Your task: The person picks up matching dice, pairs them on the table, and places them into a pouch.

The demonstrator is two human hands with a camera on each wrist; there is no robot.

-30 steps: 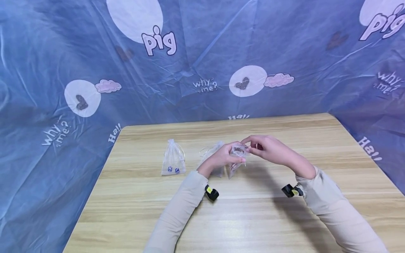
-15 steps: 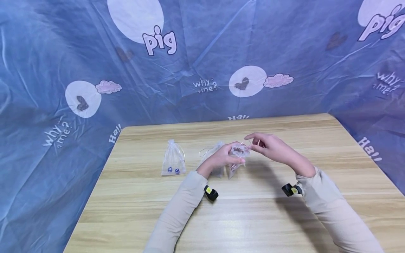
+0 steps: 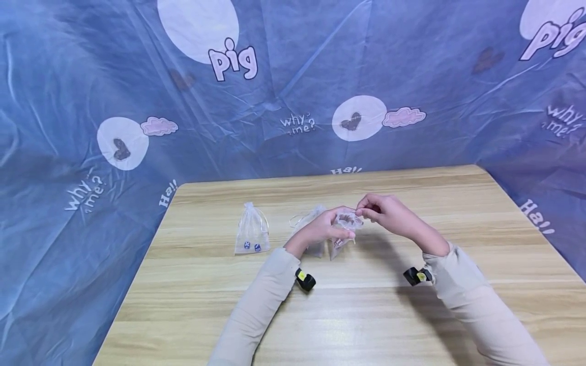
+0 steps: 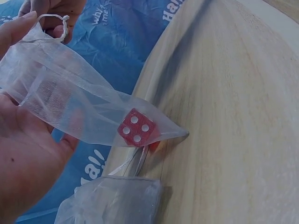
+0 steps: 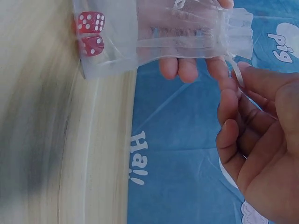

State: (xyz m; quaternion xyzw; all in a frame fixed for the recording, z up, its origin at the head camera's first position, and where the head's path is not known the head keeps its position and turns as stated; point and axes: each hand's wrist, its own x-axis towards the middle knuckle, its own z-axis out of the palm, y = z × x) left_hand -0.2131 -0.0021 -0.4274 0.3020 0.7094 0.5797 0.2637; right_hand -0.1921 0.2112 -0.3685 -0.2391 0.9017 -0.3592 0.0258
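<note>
My left hand (image 3: 320, 229) holds a sheer white drawstring bag (image 4: 70, 93) near its mouth, fingers behind and thumb in front. Two red dice (image 5: 91, 22) with white dots lie in the bag's bottom corner, which reaches down to the tabletop. On the other side of the mouth, my right hand (image 3: 391, 216) pinches the white drawstring (image 5: 236, 70) between thumb and index finger. A second sheer bag (image 4: 117, 200) lies under my left hand, partly hidden by it in the head view.
At the left, another sheer bag (image 3: 253, 223) lies flat with two blue dice (image 3: 247, 245) inside. The wooden table (image 3: 348, 325) stretches toward me and to the right. A blue printed cloth (image 3: 293, 76) hangs behind the far edge.
My right index finger, raised with a loop of string half a second ago, has come down to the thumb beside the bag's mouth. My left hand stays almost where it was.
</note>
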